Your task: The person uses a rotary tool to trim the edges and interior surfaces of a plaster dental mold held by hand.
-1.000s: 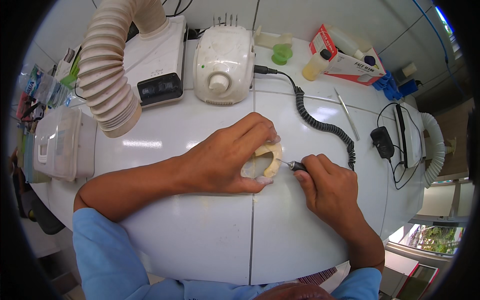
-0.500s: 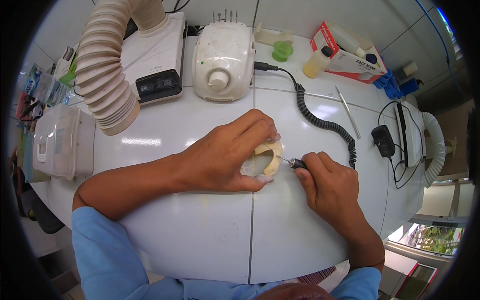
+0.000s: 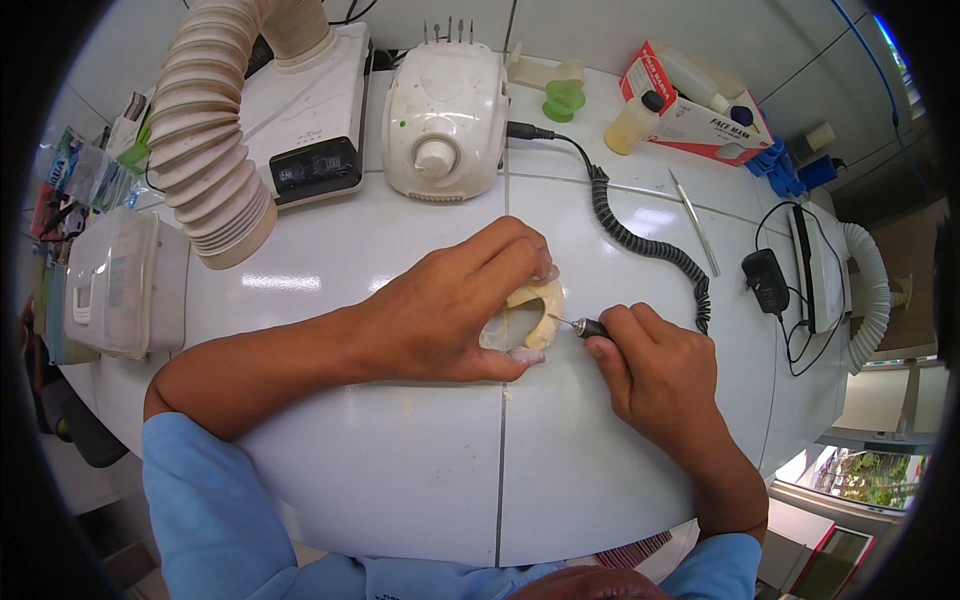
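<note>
A cream-yellow, horseshoe-shaped arch, matte and plaster-like, sits within the left hand, pinched between thumb below and fingers above. That palm hides its left part, and what shows inside its opening is hard to make out. The fingertips around it are coated in pale dust.

Just right of this grip, the right hand closes around a dark handpiece; only its front end shows, the rest covered by the curled fingers. A thin metal bit points from it at the arch's outer edge, too fine to tell whether the tip touches.

Beyond the right grip, a ribbed black coiled cord drops behind the hand, its lower end hidden. It leads from a rounded, glossy white control unit beyond the left grip. Farther left hangs a corrugated beige hose, its top cut off.
</note>
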